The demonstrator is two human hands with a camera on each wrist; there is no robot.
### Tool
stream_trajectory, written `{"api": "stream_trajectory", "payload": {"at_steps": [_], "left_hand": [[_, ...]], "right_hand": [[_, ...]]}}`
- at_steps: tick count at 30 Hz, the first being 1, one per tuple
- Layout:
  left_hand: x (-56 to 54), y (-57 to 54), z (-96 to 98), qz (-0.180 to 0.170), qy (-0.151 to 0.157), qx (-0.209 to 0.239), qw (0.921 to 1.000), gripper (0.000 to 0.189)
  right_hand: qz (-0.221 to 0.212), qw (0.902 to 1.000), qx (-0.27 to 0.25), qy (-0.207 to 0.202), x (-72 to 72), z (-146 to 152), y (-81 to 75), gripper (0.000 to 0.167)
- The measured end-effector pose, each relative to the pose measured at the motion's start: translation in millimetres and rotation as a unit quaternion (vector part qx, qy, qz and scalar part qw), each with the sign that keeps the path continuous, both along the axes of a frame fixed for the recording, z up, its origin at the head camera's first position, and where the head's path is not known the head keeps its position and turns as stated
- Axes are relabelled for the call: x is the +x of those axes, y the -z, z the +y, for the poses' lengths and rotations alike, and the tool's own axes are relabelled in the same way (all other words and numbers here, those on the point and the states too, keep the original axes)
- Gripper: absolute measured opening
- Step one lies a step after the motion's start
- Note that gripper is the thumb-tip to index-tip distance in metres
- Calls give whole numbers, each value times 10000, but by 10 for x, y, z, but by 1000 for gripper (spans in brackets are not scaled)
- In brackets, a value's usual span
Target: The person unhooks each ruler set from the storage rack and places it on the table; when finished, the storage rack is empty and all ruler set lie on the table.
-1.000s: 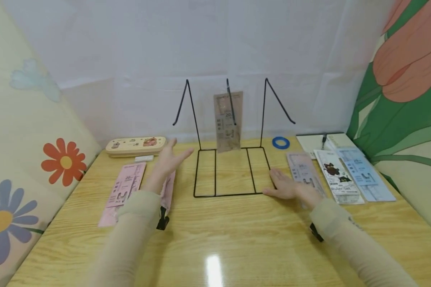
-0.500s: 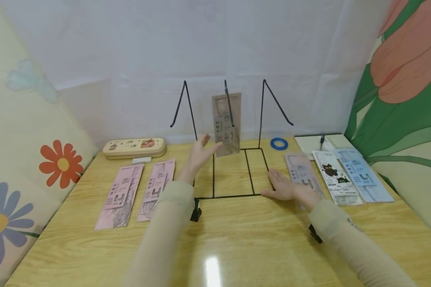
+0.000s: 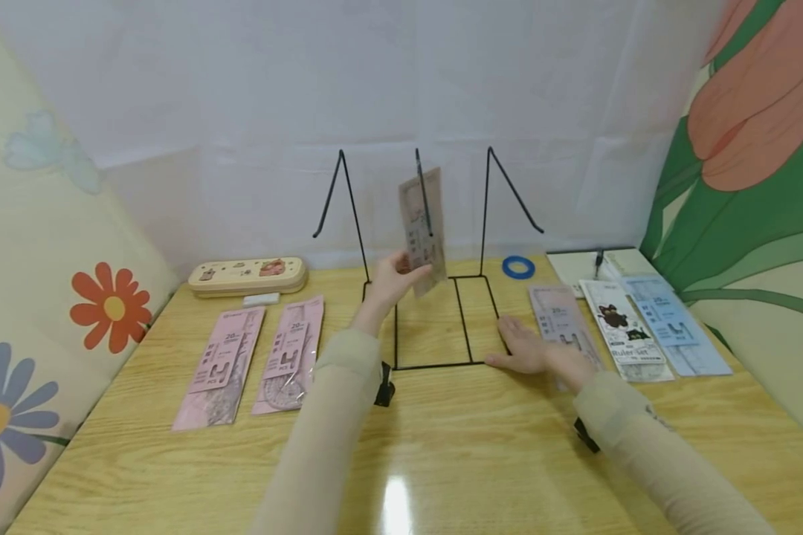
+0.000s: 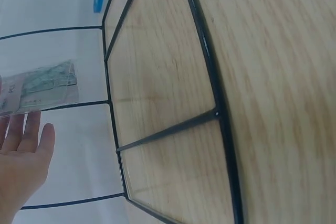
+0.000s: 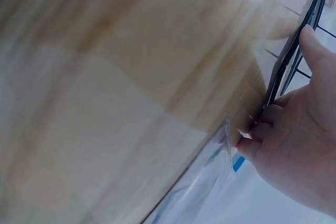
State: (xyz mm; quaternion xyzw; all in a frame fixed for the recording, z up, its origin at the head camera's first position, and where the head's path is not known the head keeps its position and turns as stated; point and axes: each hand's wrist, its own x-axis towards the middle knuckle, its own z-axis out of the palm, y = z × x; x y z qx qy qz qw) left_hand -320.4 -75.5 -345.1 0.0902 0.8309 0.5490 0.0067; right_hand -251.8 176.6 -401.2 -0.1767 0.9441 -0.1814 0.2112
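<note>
A black wire display rack (image 3: 435,364) with three hooked prongs stands on the table. On its middle prong hangs a ruler set packet (image 3: 430,193), tilted and turned sideways. My left hand (image 3: 387,286) holds the packet's lower left edge, thumb across the front. In the left wrist view, the fingers (image 4: 31,129) reach the edge of the clear packet (image 4: 50,85). My right hand (image 3: 522,348) rests on the front right corner of the rack's base, fingers extended and together. The right wrist view shows its thumb (image 5: 311,45) against the black rod (image 5: 286,59).
Two pink ruler set packets (image 3: 221,368) lie at the left, before an eraser (image 3: 261,299) and a cream pencil case (image 3: 249,277). At the right are a pink packet (image 3: 555,308), a white ruler set (image 3: 618,319), a blue packet (image 3: 669,316) and a blue ring (image 3: 518,267).
My left hand has moved right from above the left packets to the hanging packet and now holds its edge. The packet has swung and turned. The right hand stays at the base.
</note>
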Motion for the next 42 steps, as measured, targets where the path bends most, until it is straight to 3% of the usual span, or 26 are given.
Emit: {"api": "stream_trajectory", "payload": {"at_steps": [7,13,18,22,30,42], "left_hand": [[60,80,17,-113,102,286,9995,37],[93,97,12,84,134,152,9998,34],[190,131,-31,-24,309,-34,9995,32],[369,161,-77,-77,621,-49,9980,32],[767,170,-107,301,1101,-86,9934,28],[1276,181,-319,228,1794,68,9835,26]], "right_hand": [[-5,10000,23,53,15,-19,9,89],[-30,10000,-16,68,17,-5,14,89],[-14,10000,53,21,12,-12,29,89],[-31,10000,37,-10,7,-13,21,88],[5,10000,35,-61,-6,6,-3,89],[65,9999,96,-95,12,-27,-32,86]]}}
